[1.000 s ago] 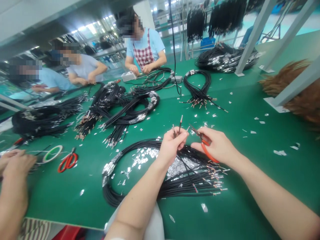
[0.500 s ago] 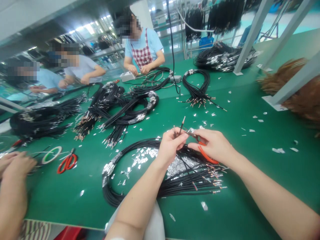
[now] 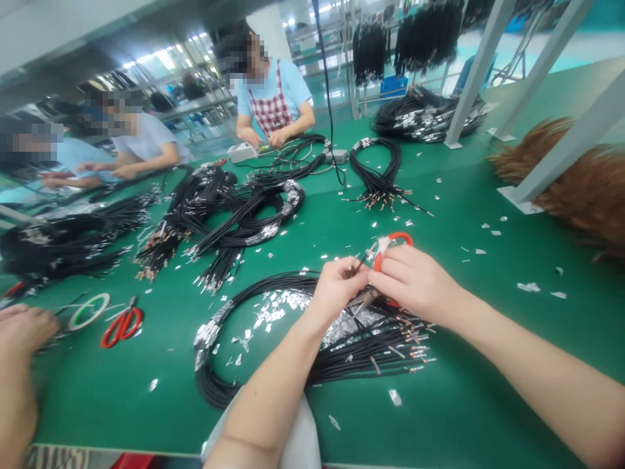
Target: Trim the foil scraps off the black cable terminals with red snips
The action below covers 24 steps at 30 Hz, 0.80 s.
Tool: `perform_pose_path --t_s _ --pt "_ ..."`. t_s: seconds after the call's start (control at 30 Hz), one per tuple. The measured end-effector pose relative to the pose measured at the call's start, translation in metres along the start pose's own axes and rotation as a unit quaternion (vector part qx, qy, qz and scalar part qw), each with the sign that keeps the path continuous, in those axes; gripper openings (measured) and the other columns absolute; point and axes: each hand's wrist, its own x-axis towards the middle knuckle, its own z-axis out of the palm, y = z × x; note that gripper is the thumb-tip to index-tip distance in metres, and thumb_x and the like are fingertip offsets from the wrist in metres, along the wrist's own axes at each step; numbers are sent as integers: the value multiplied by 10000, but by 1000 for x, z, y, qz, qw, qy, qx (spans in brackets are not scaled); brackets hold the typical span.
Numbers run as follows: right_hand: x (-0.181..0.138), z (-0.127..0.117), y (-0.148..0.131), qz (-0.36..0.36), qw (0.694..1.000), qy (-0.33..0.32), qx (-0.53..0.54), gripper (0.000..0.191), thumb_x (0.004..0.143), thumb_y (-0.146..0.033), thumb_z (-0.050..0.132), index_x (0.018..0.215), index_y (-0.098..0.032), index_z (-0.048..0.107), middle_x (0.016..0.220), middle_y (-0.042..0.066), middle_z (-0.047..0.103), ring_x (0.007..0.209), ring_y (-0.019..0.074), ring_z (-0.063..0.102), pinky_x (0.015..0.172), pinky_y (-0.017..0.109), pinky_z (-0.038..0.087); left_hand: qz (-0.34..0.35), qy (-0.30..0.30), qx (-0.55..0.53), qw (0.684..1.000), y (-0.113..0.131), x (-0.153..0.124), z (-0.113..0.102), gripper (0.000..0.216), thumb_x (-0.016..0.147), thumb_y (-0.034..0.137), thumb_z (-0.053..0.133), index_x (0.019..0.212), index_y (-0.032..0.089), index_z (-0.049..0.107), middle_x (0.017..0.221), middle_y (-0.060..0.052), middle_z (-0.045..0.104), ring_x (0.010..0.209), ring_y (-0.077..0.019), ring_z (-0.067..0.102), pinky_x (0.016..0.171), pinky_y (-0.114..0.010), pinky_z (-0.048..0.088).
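Observation:
My left hand (image 3: 336, 290) pinches a thin black cable (image 3: 360, 262) near its stripped end. Close against it, my right hand (image 3: 417, 280) is closed round scissors with red handles (image 3: 401, 237); their metal blades (image 3: 365, 301) point down and left, beneath the fingers. A small whitish piece (image 3: 383, 245) shows beside the handle, too blurred to name. Below both hands lies a looped bundle of black cables (image 3: 254, 284), its stripped ends (image 3: 415, 352) fanned to the right. Bits of silvery foil (image 3: 276, 305) are scattered inside the loop.
A co-worker's hand (image 3: 27, 329) is at the left edge, near a tape roll (image 3: 89, 312) and a second pair of red scissors (image 3: 122, 324). More cable bundles (image 3: 263, 215) lie behind. Grey posts (image 3: 551, 150) and a brown fibrous heap (image 3: 586, 176) stand right. Several people work opposite.
The scissors have turned in my right hand: a red handle now sticks up above the fingers and the blades point down. The cable end in my left hand leans lower.

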Motion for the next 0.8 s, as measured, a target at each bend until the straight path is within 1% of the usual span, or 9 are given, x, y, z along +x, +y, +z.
perform_pose_path --t_s 0.3,0.37,0.47,0.5,0.57,0.63,0.7,0.73,0.8 --pt "-6 -6 -10 -38 991 -120 -39 230 868 -58 394 751 -170 558 662 54 563 629 166 492 581 314 363 -39 -126 83 988 1 -1 -2 140 672 182 558 567 149 470 497 58 402 468 -57 335 476 -204 254" --pt "-7 -9 -10 0 989 -148 2 203 847 -52 391 770 -167 539 667 55 560 624 170 495 557 307 364 -27 -146 99 984 2 -1 -3 131 676 180 556 572 149 483 512 49 427 491 -66 355 501 -212 272" --pt "-9 -13 -6 164 953 -180 181 161 790 -38 415 777 -190 467 650 12 542 575 140 480 519 275 371 -15 -175 143 974 5 -2 -8 100 709 199 562 628 142 550 565 27 483 537 -80 385 542 -227 291" --pt "-10 -12 -5 235 919 -174 265 149 783 -53 437 769 -201 435 642 -9 534 558 125 477 516 265 381 -15 -185 158 970 6 -2 -9 101 725 217 564 658 141 575 586 20 500 552 -85 395 553 -232 298" --pt "-16 -6 -3 364 805 -144 447 154 780 -127 512 758 -215 388 637 -41 522 540 108 499 524 260 414 -5 -203 187 961 9 -3 -12 126 747 255 572 705 142 606 618 8 523 577 -95 409 569 -241 309" --pt "-22 5 -6 441 646 -104 614 229 750 -212 602 764 -220 374 627 -56 513 527 112 535 526 276 447 13 -211 202 956 10 -3 -12 141 758 275 578 709 145 605 625 8 522 591 -101 416 581 -244 320" --pt "-27 19 -12 463 496 -73 732 297 704 -241 660 773 -223 372 582 -75 488 484 108 525 503 282 458 32 -199 204 958 9 -3 -11 129 762 260 576 696 150 585 639 7 523 607 -108 431 591 -242 336" --pt "-28 26 -16 464 446 -56 763 321 681 -235 682 774 -223 375 580 -79 482 473 99 514 496 276 457 46 -180 204 961 8 -3 -10 118 764 246 571 692 152 575 657 2 532 624 -113 446 601 -242 348" --pt "-27 33 -26 458 394 -30 796 342 661 -220 701 774 -222 379 573 -82 472 470 89 497 484 261 451 84 -131 208 966 5 -2 -8 94 771 216 558 698 158 572 703 -10 550 673 -126 480 635 -245 372"
